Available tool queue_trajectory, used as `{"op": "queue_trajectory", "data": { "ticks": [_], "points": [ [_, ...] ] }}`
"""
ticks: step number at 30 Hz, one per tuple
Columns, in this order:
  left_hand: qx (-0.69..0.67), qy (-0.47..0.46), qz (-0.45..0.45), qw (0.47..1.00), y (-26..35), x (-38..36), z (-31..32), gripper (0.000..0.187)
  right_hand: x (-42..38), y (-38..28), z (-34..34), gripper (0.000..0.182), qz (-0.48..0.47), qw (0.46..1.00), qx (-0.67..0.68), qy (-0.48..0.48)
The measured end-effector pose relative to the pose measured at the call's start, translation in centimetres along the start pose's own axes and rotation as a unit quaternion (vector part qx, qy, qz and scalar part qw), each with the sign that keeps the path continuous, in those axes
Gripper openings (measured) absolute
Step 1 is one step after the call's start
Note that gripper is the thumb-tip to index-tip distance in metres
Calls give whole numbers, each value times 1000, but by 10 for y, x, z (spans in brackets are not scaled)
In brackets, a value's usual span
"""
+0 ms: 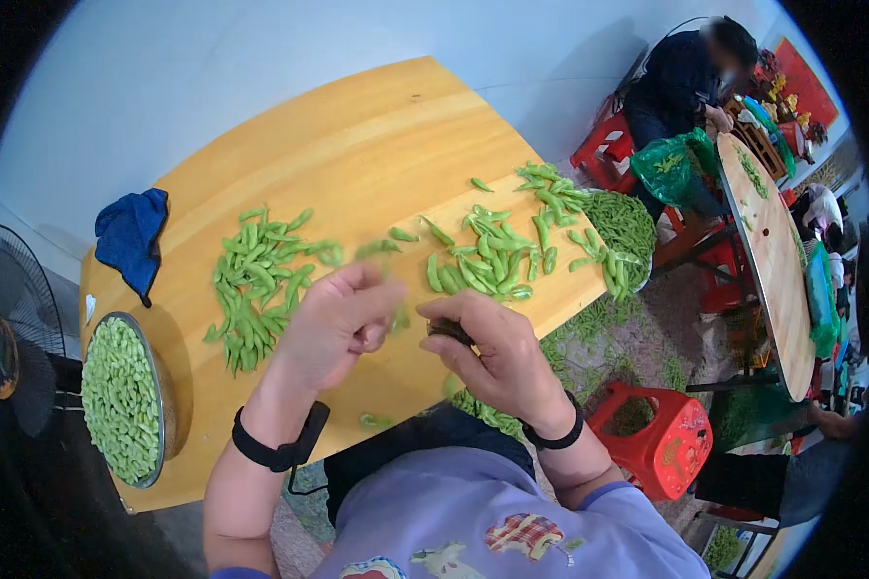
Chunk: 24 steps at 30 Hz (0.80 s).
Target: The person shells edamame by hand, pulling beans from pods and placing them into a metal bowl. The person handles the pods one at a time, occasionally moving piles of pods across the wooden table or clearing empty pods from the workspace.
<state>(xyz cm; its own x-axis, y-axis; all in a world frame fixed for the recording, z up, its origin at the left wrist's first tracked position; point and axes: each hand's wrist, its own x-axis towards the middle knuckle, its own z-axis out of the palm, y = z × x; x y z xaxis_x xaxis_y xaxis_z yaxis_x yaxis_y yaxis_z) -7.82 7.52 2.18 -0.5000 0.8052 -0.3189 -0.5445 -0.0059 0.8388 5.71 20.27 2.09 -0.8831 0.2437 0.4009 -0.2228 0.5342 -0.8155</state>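
My left hand (343, 323) is over the middle of the wooden table (338, 125), its fingers curled and smeared by motion. A green blur shows at its fingertips, and I cannot make out whether it is held. My right hand (497, 352) is closed on a small dark tool (451, 332), gripped between thumb and fingers and mostly hidden. Left of my hands spreads a pile of green bean pods (256, 280). Another group of pods (492, 251) lies beyond my right hand. Between the two groups, a blurred pod (377, 248) shows above my left hand.
A metal bowl (164, 405) full of shelled beans stands at the table's left edge, near a blue cloth (130, 241) and a fan (10, 328). A heaped container of pods (618, 232) adjoins the right edge. A red stool (657, 439) and a seated person (681, 87) are rightward.
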Motion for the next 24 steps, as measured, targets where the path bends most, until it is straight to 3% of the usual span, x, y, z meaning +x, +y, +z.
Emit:
{"op": "queue_trajectory", "data": {
  "ticks": [4, 6, 12, 20, 22, 23, 24],
  "points": [
    [-4, -30, 25, 999, -6, -8, 5, 12, -2, -5, 2, 22, -24, 999, -31, -25],
    [-5, 12, 38, 999, -4, -11, 12, 10, -4, -5, 2, 21, -19, 999, -22, -33],
    [32, 20, 106, 994, -8, -14, 14, 9, -6, -7, 1, 18, 6, 998, 31, -47],
    [41, -31, 97, 994, -8, -20, 13, 8, -9, -11, -1, 10, 38, 995, 74, -46],
    [13, -61, 83, 995, -11, -19, 8, 9, -10, -14, -6, 9, 248, 922, 281, -101],
    [-5, -112, 86, 990, -14, -17, 4, 14, -11, -12, -7, 9, 249, 921, 282, -102],
    [-23, -163, 90, 982, -17, -16, 1, 22, -11, -9, -8, 8, 293, 862, 393, -129]
  ]
}}
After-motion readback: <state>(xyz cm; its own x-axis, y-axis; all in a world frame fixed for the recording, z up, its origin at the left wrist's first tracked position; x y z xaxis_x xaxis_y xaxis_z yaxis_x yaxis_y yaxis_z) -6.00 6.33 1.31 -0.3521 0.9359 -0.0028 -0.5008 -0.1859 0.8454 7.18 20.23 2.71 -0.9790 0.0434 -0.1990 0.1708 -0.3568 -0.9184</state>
